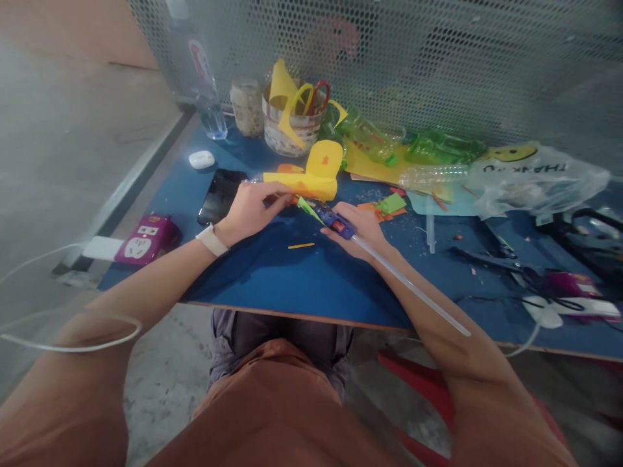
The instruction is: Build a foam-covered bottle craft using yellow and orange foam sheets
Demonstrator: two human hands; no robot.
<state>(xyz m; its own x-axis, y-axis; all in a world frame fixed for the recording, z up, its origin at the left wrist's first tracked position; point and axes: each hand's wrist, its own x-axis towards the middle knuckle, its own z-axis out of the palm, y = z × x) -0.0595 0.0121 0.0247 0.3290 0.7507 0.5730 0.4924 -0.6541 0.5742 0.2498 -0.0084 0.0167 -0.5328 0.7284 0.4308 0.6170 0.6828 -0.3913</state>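
Observation:
My right hand (357, 230) is wrapped round a dark blue glue gun (339, 224), and a long clear glue stick (411, 284) sticks out of its rear over my forearm. The gun's front end points up and left toward a small green strip (307, 207). My left hand (257, 204) has its fingers pressed together near the strip's left end, beside a rolled yellow paper piece (311, 185); what its fingertips pinch is too small to make out. A thin yellow strip (301, 246) lies on the blue table below the hands.
A black phone (221, 194), white mouse case (201, 159) and purple power socket (146, 240) sit left. Behind stand a jar (246, 107) and a basket (287, 139) with scissors. Green bottles (445, 148), a plastic bag (540, 178), paper scraps (384, 207) and cables lie right.

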